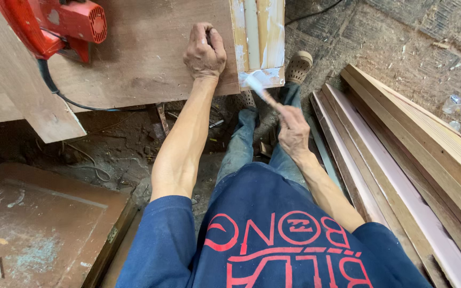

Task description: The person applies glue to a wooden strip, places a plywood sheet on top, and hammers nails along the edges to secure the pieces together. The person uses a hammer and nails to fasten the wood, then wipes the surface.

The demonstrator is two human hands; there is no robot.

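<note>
The wooden frame piece (258, 40) lies on the plywood board (134, 53), at its right edge. The left hand (205, 52) presses fisted on the board just beside it, probably steadying it; the right hand (293, 130) pinches a glue-tipped stick (261, 92) against its near end.

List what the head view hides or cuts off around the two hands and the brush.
- Brush bristles: motion-blurred, so contact with the white-smeared wood piece is unclear.
- Red power tool: cut off by the top edge.
- Left hand fingertips: curled under.
- Right hand grip: hidden behind its back.
</note>
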